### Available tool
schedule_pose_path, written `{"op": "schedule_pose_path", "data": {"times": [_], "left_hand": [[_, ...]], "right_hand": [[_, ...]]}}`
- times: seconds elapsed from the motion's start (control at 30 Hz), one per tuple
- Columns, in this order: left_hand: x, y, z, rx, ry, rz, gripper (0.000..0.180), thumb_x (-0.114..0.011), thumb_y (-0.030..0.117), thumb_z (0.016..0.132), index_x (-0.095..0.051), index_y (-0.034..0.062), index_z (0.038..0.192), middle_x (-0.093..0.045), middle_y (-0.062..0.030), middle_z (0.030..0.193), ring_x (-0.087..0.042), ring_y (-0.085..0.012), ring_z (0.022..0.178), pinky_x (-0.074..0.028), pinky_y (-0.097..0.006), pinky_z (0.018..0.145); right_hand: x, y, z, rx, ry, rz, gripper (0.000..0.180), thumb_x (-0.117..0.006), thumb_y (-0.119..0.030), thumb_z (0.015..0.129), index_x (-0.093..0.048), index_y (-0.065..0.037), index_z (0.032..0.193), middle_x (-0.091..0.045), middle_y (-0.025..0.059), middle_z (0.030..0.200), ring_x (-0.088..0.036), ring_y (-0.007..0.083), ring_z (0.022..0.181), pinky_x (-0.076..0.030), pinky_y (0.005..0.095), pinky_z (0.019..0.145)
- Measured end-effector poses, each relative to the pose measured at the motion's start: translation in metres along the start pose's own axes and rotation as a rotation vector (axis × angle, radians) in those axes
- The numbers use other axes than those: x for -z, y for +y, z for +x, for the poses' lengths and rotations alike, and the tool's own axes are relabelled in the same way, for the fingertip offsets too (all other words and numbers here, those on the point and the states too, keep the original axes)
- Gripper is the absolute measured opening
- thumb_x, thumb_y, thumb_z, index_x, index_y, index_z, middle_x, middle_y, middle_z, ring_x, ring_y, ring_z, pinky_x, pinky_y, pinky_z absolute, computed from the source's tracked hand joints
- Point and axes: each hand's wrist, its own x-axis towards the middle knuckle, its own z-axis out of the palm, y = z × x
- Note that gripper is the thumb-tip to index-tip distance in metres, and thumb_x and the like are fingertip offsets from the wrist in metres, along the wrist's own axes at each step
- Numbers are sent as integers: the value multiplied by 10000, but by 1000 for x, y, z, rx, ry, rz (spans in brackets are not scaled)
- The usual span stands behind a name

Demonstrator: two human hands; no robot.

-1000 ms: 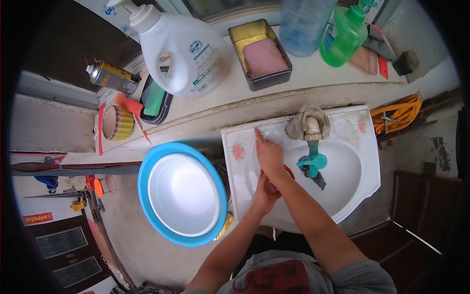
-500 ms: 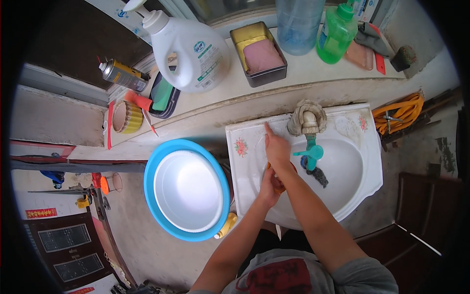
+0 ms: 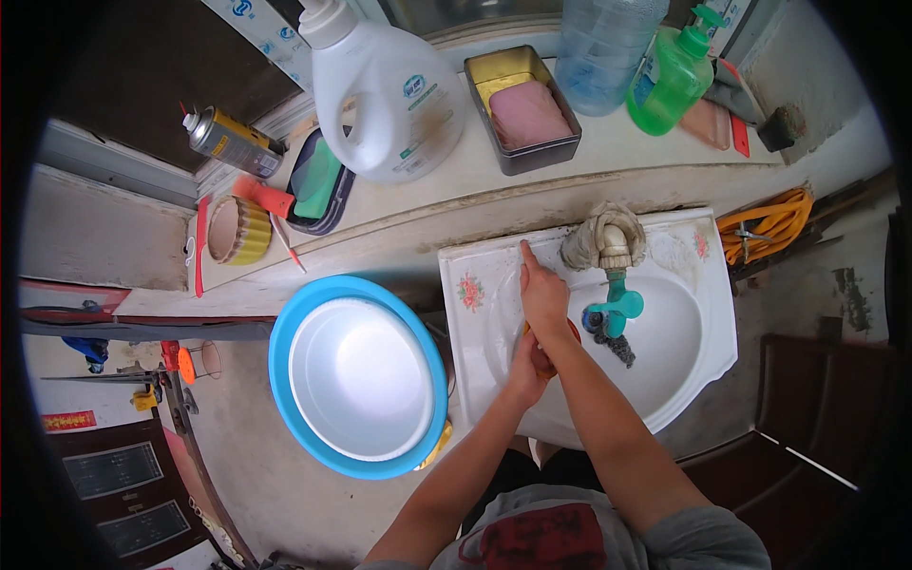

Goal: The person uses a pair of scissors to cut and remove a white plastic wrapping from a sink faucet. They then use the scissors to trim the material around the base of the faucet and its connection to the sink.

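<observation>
My right hand (image 3: 546, 299) is over the left part of the white sink (image 3: 655, 380), with its index finger stretched toward the back rim. Its other fingers are mostly hidden. Just below, my left hand (image 3: 529, 372) is closed around an orange-brown thing (image 3: 575, 332) that shows on both sides of my right wrist. Its kind cannot be made out. Right of my hands, a tap with a turquoise handle (image 3: 624, 304) hangs over the basin from a pipe wrapped in cloth (image 3: 578, 249). A dark scrubber (image 3: 619, 351) lies under the tap.
A white basin sits inside a blue tub (image 3: 278, 380) left of the sink. The ledge behind holds a white detergent jug (image 3: 404, 114), a tin with a pink block (image 3: 527, 116), a green pump bottle (image 3: 670, 85), a spray can (image 3: 233, 141) and a yellow pot (image 3: 249, 231). An orange hose (image 3: 769, 228) hangs at right.
The view has shifted slightly, so the sink and ledge sit a little differently in the picture. My hands hold nearly the same pose together over the sink.
</observation>
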Motion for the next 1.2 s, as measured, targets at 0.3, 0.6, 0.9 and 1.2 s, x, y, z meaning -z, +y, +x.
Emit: {"op": "schedule_pose_path", "data": {"times": [0.3, 0.6, 0.9, 1.2], "left_hand": [[-1, 1, -5, 28, -25, -115, 369, -399, 423, 884, -517, 163, 1117, -589, 27, 1063, -561, -161, 985, -425, -334, 829], [-2, 10, -10, 77, 3, -40, 417, -390, 457, 888, -471, 163, 1173, -587, -6, 1074, -564, -171, 985, -425, -352, 844], [10, 9, -4, 123, 135, 78, 420, -371, 476, 891, -483, 146, 1126, -596, -34, 1017, -553, -167, 876, -396, -302, 736], [20, 44, -20, -61, 139, -100, 430, -350, 430, 892, -496, 114, 1145, -585, -56, 1100, -566, -206, 992, -432, -351, 843]], "right_hand": [[3, -7, -3, 47, -62, -88, 409, -487, -237, 873, -465, -213, 1281, -609, 122, 682, -611, 306, 614, -505, 424, 579], [2, -11, -3, -33, -6, -7, 368, -494, -221, 871, -515, -214, 1239, -613, 151, 660, -605, 340, 615, -492, 457, 587], [2, -15, -1, -91, -45, 27, 378, -499, -230, 867, -509, -216, 1244, -620, 121, 667, -613, 307, 619, -502, 429, 598], [-13, -67, 6, 26, -209, 49, 398, -484, -250, 871, -477, -188, 1264, -631, 141, 699, -634, 308, 665, -508, 423, 621]]}}
